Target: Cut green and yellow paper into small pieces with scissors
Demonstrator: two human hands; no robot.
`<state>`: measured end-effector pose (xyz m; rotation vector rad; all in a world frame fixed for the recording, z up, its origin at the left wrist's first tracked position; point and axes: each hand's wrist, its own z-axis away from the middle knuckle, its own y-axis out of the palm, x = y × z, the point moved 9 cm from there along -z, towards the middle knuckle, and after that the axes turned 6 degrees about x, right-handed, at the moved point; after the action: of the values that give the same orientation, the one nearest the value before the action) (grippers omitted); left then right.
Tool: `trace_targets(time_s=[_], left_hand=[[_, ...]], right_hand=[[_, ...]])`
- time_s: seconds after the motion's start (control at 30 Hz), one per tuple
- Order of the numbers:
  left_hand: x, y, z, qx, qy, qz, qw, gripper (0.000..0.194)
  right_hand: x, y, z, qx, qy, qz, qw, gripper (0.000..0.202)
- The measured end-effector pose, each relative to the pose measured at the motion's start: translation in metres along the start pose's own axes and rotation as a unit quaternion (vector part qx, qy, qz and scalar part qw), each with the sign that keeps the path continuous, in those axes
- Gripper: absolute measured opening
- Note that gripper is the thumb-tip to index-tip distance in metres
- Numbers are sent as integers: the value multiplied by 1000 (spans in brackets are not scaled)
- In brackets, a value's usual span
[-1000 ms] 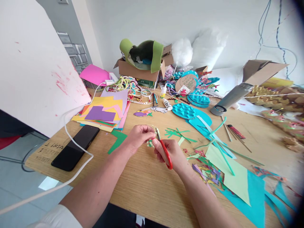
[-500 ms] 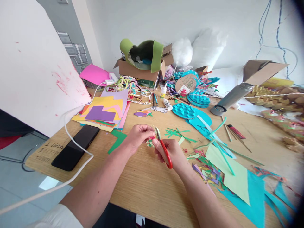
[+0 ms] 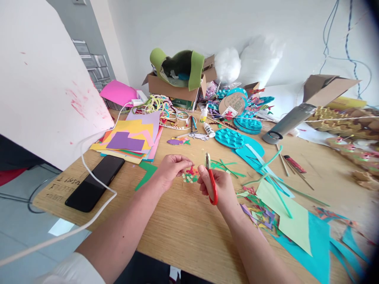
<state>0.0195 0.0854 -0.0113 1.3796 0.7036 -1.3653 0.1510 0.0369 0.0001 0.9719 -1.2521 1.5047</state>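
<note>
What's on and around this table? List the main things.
Scissors: one, red-handled, centre
Bits: many, red and pale green, centre
Strips: several, green, beyond centre
Scraps: many, mixed colours, right
Sheet: one, pale green, right
Flask: one, grey, right
Bumpy discs: several, blue, back right
Bottles: two, pale, mid-table
Fish: at least one, purple, mid-table
Boxes: several, brown, back
Paper stack: one, multicoloured, left
Phone: one, black, left
Cable: one, white, left
Table: one, brown, foreground
Left hand: one, bare, beside the bits
Right hand: one, bare, holding the scissors
</note>
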Motion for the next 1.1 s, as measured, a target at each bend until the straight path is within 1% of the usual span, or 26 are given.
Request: trace_targets(time_s=[0.2,0.27,0.33,0.37,0.4,0.43,0.5,0.57,0.6,0.63,0.7,0.83,0.87,0.93,1.0,1.1], left_hand=[[0,-6,-3,-25,4,-56,998,17],[0,-10,-3,-38,2,-97,995,18],[-2,-11,-3,-32,5,-166,986,19],[-2,-10,-3,-15,5,-211,977,20],[-1,-6,-3,16,1,-263,965,20],[3,-2,-3,57,-15,-319,946,19],[15,4,0,144,-61,-424,892,17],[22,4,3,193,-94,-494,842,17],[23,3,4,205,-102,-513,827,17],[22,2,5,212,-106,-523,819,17],[21,4,8,230,-111,-525,812,13],[24,17,16,298,-109,-494,809,4],[24,21,17,307,-103,-488,810,4],[21,25,17,308,-87,-496,807,5],[18,28,17,296,-69,-530,791,9],[16,32,20,286,-44,-599,746,13]], right_hand=[[3,-15,1,-62,-29,-33,997,55],[4,-19,3,-82,-36,-34,995,53],[6,-22,5,-105,-46,-33,993,52],[7,-24,7,-117,-50,-34,991,52],[7,-26,7,-127,-54,-36,990,51],[7,-27,8,-134,-58,-39,988,50],[7,-30,9,-148,-67,-48,986,49],[8,-31,9,-153,-76,-56,984,48],[9,-32,9,-154,-77,-58,983,47],[9,-32,9,-155,-78,-60,983,47],[10,-32,9,-152,-77,-61,984,46],[11,-32,9,-150,-84,-55,983,46],[11,-32,9,-156,-90,-53,982,46],[12,-34,10,-170,-106,-51,978,45],[11,-35,10,-182,-121,-55,974,45],[9,-36,10,-201,-136,-64,968,44]])
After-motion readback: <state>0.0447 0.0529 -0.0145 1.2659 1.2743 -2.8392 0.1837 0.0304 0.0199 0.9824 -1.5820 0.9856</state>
